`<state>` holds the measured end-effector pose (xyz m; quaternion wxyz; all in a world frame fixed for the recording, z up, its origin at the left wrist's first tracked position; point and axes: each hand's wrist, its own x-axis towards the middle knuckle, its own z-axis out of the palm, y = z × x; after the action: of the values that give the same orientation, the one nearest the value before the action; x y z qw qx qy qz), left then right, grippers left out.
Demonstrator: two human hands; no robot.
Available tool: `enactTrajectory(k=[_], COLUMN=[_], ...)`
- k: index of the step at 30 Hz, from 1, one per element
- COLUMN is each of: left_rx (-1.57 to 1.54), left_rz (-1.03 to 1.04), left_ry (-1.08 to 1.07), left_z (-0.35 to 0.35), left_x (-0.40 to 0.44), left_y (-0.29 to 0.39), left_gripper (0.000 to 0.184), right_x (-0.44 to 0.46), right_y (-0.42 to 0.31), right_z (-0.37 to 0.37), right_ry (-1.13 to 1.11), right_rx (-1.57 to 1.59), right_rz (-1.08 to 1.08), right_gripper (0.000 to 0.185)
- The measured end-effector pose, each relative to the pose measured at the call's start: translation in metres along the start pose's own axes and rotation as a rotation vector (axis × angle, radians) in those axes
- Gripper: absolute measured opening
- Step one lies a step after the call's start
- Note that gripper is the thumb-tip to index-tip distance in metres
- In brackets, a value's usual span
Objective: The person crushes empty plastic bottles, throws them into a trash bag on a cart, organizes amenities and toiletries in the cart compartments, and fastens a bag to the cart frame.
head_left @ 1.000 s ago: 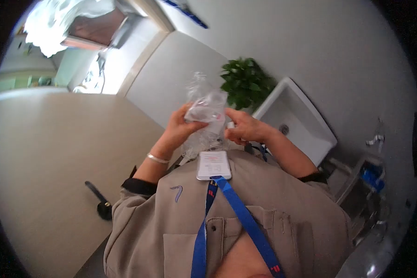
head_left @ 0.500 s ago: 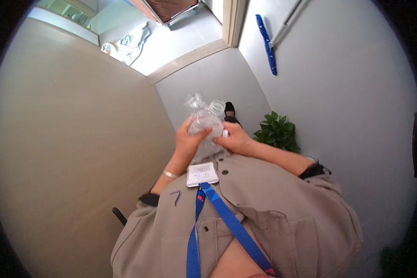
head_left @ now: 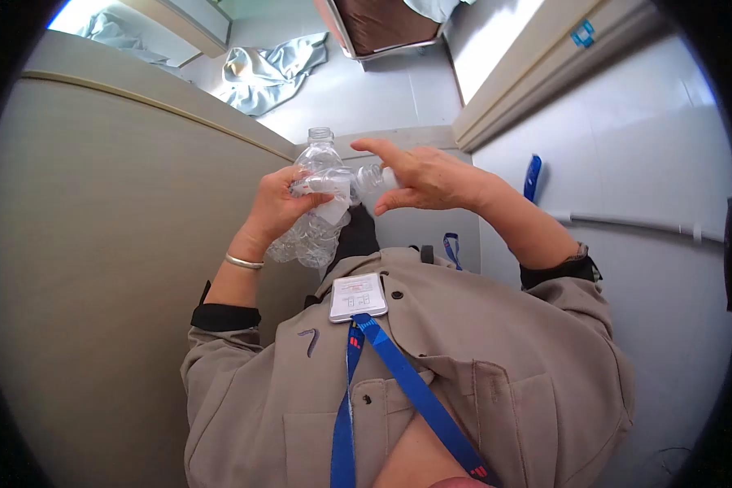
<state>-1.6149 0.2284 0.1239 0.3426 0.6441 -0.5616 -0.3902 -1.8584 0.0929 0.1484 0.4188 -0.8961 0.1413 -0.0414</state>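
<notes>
Several clear plastic bottles (head_left: 321, 150) are bunched in front of my body, one with its uncapped neck pointing up. My left hand (head_left: 281, 203) is closed round the bunch, with the thumb across a whitish label or piece of film. To the right, my right hand (head_left: 431, 179) has its thumb and index finger spread wide apart. A bottle neck (head_left: 369, 176) and something whitish sit in the gap between them. Whether the hidden fingers touch these cannot be made out.
A beige panel (head_left: 138, 211) runs along my left. Ahead, beyond a threshold, lie a crumpled light cloth (head_left: 272, 73) and a brown-seated chair (head_left: 390, 28). A blue-headed pole (head_left: 626, 223) is on the right. A badge (head_left: 358, 294) hangs on my chest.
My view has shifted forward, and the plant has left it. Both hands have risen in view with the bottles. My right hand has moved away from my left and spread its fingers.
</notes>
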Motion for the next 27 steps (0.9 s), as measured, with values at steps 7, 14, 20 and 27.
enactTrajectory(k=[7,14,20,27], left_rx=[-0.153,0.182,1.011,0.39], left_rz=[-0.077,0.145,0.581,0.211], left_ry=[0.018,0.178,0.697,0.572], left_z=[0.005,-0.024,-0.081,-0.179], left_x=[0.008,0.011,0.095,0.176], left_y=[0.012,0.052,0.074,0.082], left_gripper=[0.029,0.034,0.028,0.032], right_x=[0.018,0.041,0.111,0.2], right_y=[-0.012,-0.01,0.004,-0.008], right_z=[-0.019,-0.035,-0.08,-0.242], right_ry=[0.047,0.165,-0.373,-0.136], right_rx=[-0.404,-0.14,1.322,0.754], right_rz=[-0.232,-0.15,0.608,0.191], right_gripper=[0.083,0.076,0.08,0.024])
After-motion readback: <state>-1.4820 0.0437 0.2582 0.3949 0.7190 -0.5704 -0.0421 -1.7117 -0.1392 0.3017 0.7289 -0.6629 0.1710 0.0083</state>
